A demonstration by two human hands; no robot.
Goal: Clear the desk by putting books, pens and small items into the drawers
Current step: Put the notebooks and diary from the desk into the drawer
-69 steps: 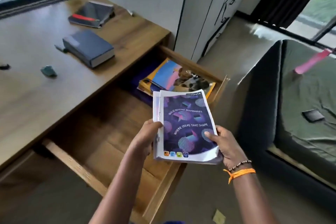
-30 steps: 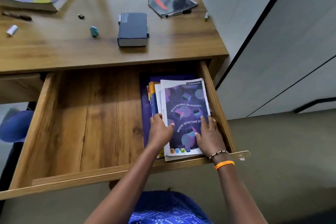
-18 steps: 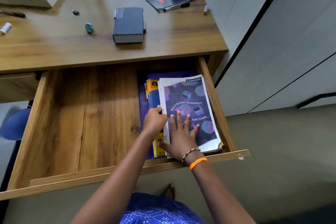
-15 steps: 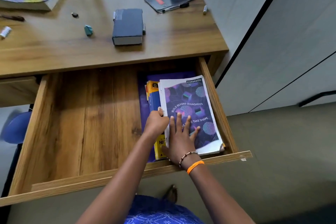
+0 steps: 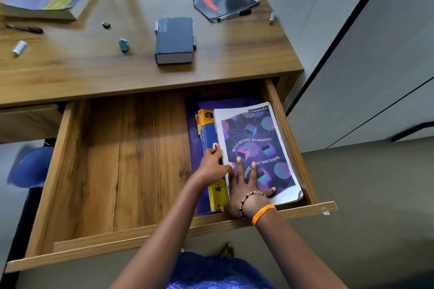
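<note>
Right wrist: orange band [image 5: 262, 213]; beaded bracelet [image 5: 247, 199]; blue patterned garment [image 5: 218, 274] below.

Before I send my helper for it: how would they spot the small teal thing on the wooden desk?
On the wooden desk, find the thick dark grey book lying mid-desk. Just left of it, apart from it, sits the small teal block. It is the only teal item; the other small pieces nearby are black or white.

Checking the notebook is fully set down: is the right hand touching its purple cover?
Touching. The head view shows the right hand lying flat with fingers spread on the purple notebook.
</note>
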